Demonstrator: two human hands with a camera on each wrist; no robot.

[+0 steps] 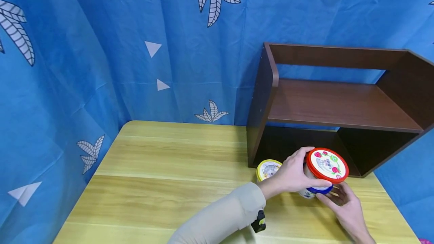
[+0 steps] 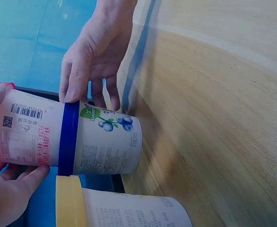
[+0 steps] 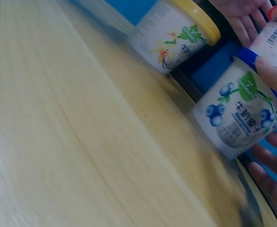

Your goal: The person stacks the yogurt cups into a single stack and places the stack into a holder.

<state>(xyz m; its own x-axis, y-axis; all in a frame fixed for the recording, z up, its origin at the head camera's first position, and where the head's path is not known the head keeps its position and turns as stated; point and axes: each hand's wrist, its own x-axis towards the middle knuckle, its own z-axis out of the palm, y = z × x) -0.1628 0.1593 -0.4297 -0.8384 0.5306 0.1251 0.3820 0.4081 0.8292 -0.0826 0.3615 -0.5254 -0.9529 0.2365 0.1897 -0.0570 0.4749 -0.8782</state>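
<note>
My left hand (image 1: pixel 294 174) grips a white tub with a red lid (image 1: pixel 327 164) that carries a strawberry print. The red-lidded tub (image 2: pixel 27 132) stands on the lid of a second white tub with a blue lid and blueberry print (image 2: pixel 111 142). My right hand (image 1: pixel 350 208) holds the blue-lidded tub at its side, its thumb lying at the lid's rim in the right wrist view. Just left of this stack is a third white tub with a yellow lid (image 1: pixel 269 168) and a flower print, partly hidden by my left forearm in the head view.
A dark brown two-level shelf (image 1: pixel 342 102) stands behind the tubs at the back right of the wooden table (image 1: pixel 145 183). Blue curtain (image 1: pixel 112 29) with leaf prints hangs behind the table. The table's right edge runs close to my right hand.
</note>
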